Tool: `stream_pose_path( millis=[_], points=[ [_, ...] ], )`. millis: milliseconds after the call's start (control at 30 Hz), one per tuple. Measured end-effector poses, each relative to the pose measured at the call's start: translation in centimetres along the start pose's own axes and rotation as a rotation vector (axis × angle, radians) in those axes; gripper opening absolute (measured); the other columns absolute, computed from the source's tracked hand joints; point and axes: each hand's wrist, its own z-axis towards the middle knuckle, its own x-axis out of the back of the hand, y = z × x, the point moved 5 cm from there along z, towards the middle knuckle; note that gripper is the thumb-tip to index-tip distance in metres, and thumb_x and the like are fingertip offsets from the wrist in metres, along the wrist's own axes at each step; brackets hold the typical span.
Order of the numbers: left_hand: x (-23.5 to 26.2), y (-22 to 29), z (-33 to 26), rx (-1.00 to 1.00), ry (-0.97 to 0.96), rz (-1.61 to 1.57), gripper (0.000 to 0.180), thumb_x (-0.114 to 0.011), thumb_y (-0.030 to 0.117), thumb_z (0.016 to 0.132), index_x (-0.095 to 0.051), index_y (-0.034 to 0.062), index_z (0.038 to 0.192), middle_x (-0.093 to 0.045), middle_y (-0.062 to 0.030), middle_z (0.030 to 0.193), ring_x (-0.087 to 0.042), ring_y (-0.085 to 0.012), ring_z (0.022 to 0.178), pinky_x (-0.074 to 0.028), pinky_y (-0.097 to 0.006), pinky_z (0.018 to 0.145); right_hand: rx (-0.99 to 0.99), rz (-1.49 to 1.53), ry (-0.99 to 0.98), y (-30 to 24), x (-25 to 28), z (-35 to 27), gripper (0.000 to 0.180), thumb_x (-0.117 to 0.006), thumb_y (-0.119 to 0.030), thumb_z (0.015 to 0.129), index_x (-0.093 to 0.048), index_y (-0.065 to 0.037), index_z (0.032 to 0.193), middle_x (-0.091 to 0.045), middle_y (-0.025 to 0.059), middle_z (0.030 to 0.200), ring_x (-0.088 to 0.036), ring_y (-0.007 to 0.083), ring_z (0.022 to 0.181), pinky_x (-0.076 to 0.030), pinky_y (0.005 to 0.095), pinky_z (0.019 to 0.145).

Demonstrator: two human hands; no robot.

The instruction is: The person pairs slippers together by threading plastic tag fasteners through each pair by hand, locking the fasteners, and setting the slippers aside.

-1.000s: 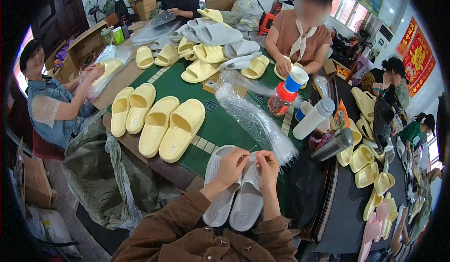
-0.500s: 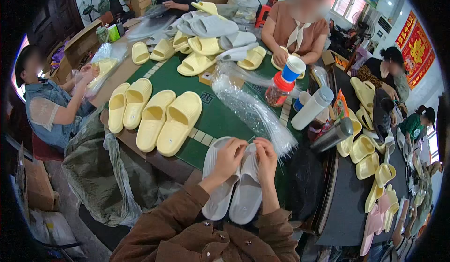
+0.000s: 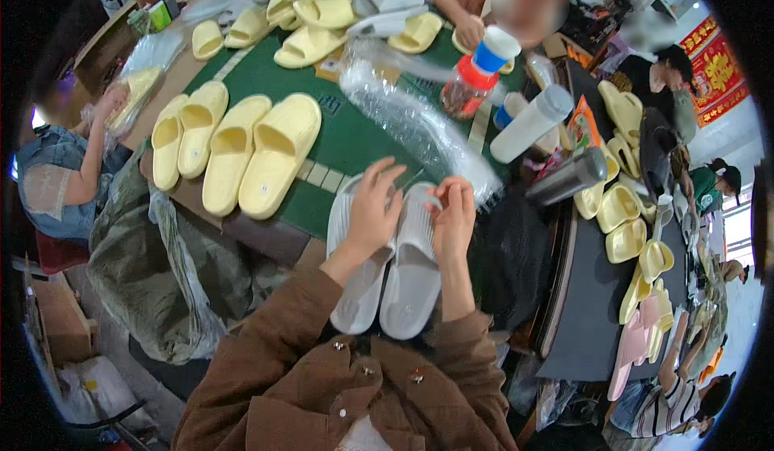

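A pair of grey slippers [image 3: 411,290] lies side by side in front of me at the table's near edge, toes pointing away. Over the left slipper's strap hovers my left hand [image 3: 372,213], fingers spread apart. Beside the right slipper's strap, my right hand [image 3: 453,213] has its fingers curled in; whatever they hold is too small to make out. A faint thin strand seems to show between the two hands. Just beyond lies a bundle of clear plastic bags [image 3: 427,128]. Two pairs of yellow slippers [image 3: 278,157] stand to the left of my hands.
Yellow and grey slippers [image 3: 322,14] are heaped at the far side. A red-lidded jar [image 3: 466,88] with paper cups on top, a white bottle [image 3: 532,124] and a steel tumbler [image 3: 568,177] stand right. More slippers [image 3: 625,233] line a dark side table. Other people work around.
My hands have drawn apart from their pinch together above the slippers, and the left fingers have spread. The view has tilted downward and shifted a little.
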Motion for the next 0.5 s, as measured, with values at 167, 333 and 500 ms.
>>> stream_pose_path(
  millis=[167,333,500],
  points=[
    [-0.1,-0.5,-1.1,0.0,-0.023,0.012,0.035,-0.058,0.003,0.08,-0.057,0.0033,0.116,-0.05,-0.0177,0.125,-0.053,-0.0348,0.108,-0.046,-0.038,0.087,-0.018,-0.004,-0.027,1.0,0.7,-0.4,0.022,-0.046,-0.023,0.099,-0.053,-0.007,0.113,-0.05,0.0014,0.087,-0.054,0.0116,0.078,-0.049,0.0267,0.07],
    [0.0,-0.2,-0.2,0.091,-0.046,-0.054,0.029,-0.056,0.004,0.082,-0.059,0.0035,0.112,-0.051,-0.0172,0.125,-0.054,-0.0353,0.107,-0.047,-0.039,0.086,0.144,-0.13,-0.007,-1.0,-0.1,-0.5,0.031,-0.046,-0.022,0.099,-0.053,-0.001,0.12,-0.058,0.0077,0.105,-0.059,0.0162,0.09,-0.049,0.0316,0.086],
    [-0.9,-0.7,0.0,0.072,-0.085,-0.027,0.03,-0.055,0.003,0.084,-0.058,0.0022,0.114,-0.049,-0.0175,0.127,-0.053,-0.0341,0.111,-0.045,-0.038,0.091,0.407,-0.176,0.131,-6.5,-0.3,-3.8,0.027,-0.04,-0.017,0.101,-0.052,0.001,0.117,-0.061,0.0092,0.097,-0.059,0.0162,0.087,-0.049,0.0307,0.083]
  ],
)
